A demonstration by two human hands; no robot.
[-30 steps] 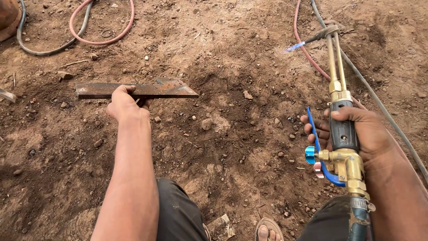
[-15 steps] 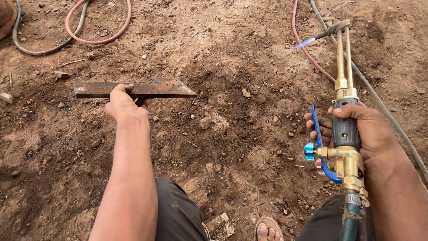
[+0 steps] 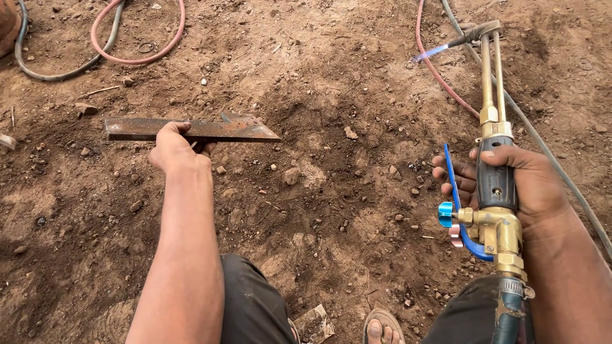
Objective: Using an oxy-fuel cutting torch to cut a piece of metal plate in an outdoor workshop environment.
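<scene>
Metal strip (image 3: 191,129), one piece, rusty, flat and pointed at its right end, lies on the dirt under my left hand (image 3: 175,148), whose fingers are clamped over its near edge. Two hoses (image 3: 137,54) curl beyond it. My right hand (image 3: 516,181) is clenched around one brass torch (image 3: 494,153), its blue flame (image 3: 430,53) burning beyond my fingers.

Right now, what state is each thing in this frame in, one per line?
Cutting torch: lit, small blue flame at its tip, pointing away from the metal.
Metal bar: rusty, lying flat on the dirt.
Left hand: gripping the bar's near edge.
Right hand: closed around the torch handle.
Red hose: looped on the ground.
Grey hose: curved, lying beside it.
</scene>
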